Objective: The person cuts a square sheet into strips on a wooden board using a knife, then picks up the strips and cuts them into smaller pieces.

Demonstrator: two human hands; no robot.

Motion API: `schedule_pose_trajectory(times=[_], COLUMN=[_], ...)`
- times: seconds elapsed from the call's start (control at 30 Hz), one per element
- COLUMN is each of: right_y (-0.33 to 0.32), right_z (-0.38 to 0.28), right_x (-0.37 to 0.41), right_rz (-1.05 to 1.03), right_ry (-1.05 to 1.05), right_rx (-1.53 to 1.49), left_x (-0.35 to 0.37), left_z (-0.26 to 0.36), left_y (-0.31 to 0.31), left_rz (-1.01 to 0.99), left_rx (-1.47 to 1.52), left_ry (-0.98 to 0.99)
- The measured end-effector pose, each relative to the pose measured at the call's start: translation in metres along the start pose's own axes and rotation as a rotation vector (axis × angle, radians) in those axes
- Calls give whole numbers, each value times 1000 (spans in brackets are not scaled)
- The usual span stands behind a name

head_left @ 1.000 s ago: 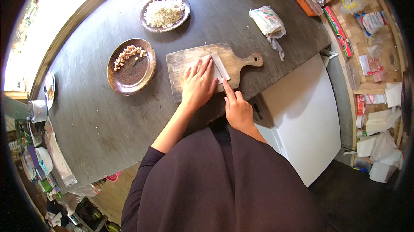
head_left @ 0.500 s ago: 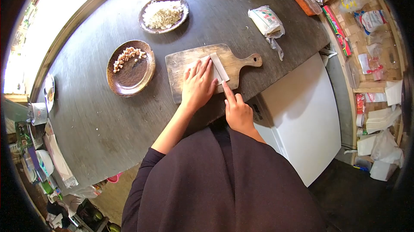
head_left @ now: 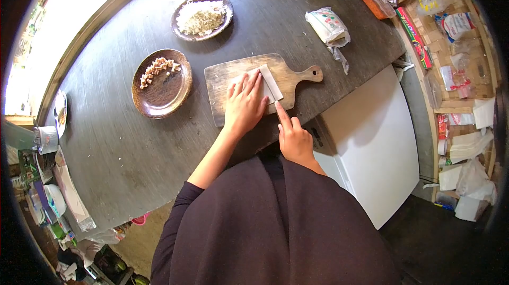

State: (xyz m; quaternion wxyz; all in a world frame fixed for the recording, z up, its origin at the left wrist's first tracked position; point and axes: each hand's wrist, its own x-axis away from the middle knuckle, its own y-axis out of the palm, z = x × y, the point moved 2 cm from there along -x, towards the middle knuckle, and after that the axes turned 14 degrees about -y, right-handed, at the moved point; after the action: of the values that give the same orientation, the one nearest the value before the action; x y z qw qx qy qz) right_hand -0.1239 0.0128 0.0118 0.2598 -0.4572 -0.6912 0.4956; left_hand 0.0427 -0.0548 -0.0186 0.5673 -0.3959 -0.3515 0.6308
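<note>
My left hand (head_left: 245, 104) lies flat, fingers together and stretched out, over a pale rectangular slab of food on the wooden cutting board (head_left: 221, 81). A narrow pale strip (head_left: 271, 83) runs along the slab's right side, beside my fingertips. At the strip's near end is my right hand (head_left: 294, 139), its fingers curled and the index finger stretched forward. It appears closed on a knife; the handle is hidden in the palm and the blade hardly shows. Left of the board stands a brown plate (head_left: 161, 97) with small diced pieces (head_left: 159, 68) at its far side.
Farther back is a plate (head_left: 176, 25) of pale shreds (head_left: 200, 17). A wrapped packet (head_left: 327, 25) lies behind the board's handle. An orange container (head_left: 377, 4) stands at the far right. Below the table's right edge is a white appliance (head_left: 371, 142). Several packages hang on the right wall.
</note>
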Motion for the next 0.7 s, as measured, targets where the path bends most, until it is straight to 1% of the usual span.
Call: schedule_pose_trajectory(times=[0.53,0.63,0.7], right_y=[0,0,-3], right_z=[0,-2,-4], right_x=[7,7,6], right_rz=[33,23,4], right_ry=[-16,-4,54], right_rx=[8,17,-13], left_x=[1,1,1], left_z=[0,0,0], left_y=[1,1,0], left_rz=[35,38,38], left_rx=[9,5,7], left_ry=[14,14,13])
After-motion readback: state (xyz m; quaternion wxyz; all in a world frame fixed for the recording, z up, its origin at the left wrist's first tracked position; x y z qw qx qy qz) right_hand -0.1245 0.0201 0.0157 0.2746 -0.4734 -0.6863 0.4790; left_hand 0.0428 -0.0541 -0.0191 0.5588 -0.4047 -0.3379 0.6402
